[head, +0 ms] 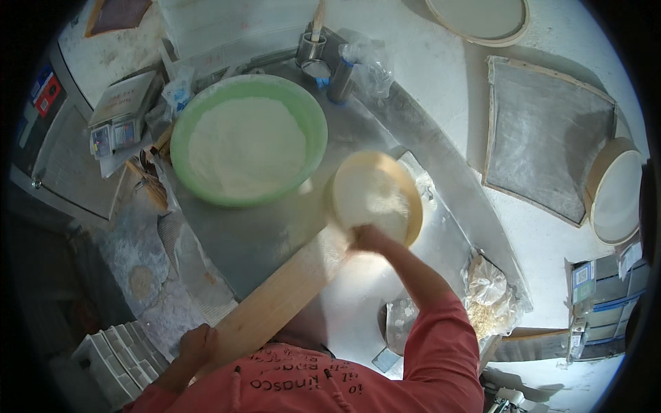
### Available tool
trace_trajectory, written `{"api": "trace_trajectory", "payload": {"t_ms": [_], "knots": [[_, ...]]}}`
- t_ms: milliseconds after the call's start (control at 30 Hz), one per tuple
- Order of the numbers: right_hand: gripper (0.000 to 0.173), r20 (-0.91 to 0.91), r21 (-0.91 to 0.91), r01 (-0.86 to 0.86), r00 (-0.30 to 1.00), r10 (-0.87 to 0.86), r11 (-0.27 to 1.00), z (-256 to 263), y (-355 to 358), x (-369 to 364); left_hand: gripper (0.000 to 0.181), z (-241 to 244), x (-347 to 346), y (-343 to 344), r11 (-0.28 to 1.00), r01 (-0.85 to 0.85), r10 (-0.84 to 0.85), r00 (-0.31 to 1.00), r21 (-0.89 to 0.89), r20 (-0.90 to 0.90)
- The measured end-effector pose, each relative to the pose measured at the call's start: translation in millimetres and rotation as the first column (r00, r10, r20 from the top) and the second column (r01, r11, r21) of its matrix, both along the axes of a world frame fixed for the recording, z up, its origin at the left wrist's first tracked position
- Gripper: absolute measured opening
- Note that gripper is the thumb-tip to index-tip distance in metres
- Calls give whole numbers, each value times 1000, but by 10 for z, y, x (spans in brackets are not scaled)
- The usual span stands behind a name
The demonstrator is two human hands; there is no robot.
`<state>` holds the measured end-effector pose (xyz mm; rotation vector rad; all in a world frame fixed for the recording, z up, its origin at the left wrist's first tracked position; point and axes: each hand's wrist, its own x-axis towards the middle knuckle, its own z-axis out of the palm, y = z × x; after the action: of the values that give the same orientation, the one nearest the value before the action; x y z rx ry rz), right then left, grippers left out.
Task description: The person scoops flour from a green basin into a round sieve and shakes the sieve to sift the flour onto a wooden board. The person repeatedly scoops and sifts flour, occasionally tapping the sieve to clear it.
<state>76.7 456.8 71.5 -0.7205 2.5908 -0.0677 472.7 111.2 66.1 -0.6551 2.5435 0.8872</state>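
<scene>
A long, pale wooden board (276, 294) slants across the metal worktop. My left hand (197, 345) grips its near end, close to my body. My right hand (367, 238), curled and blurred, is over the board's far end at the near edge of a round wooden-rimmed sieve (414, 222). Blur hides whether its fingers hold the rim or some powder. Whitish powder (369, 199) lies inside the sieve. Left of the sieve stands a large green plastic basin (312, 139), with much fine white powder (245, 147) in it.
At the back are a metal can with a brush (311, 47) and a dark cylinder (341, 82). Framed mesh (547, 134) and round sieves (614, 199) hang on the right wall. A tied plastic bag (486, 284), metal scoop (402, 325) and phone-like slab (386, 360) lie at right. White plastic trays (121, 361) stand lower left.
</scene>
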Motion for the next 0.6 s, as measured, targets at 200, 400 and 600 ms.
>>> {"api": "trace_trajectory", "payload": {"t_ms": [200, 400, 600], "knots": [[46, 151, -47, 40, 988, -32, 998, 101, -62, 34, 32, 57, -20, -16, 1000, 6, -6, 1000, 10, 22], [32, -220, -123, 287, 926, -308, 950, -159, 99, -293, 34, 25, -61, -15, 999, 48, -48, 999, -3, 23], [36, -249, -91, 233, 936, -248, 968, -17, 93, -309, 34, 85, -56, 9, 998, 38, -34, 995, -41, 95]]}}
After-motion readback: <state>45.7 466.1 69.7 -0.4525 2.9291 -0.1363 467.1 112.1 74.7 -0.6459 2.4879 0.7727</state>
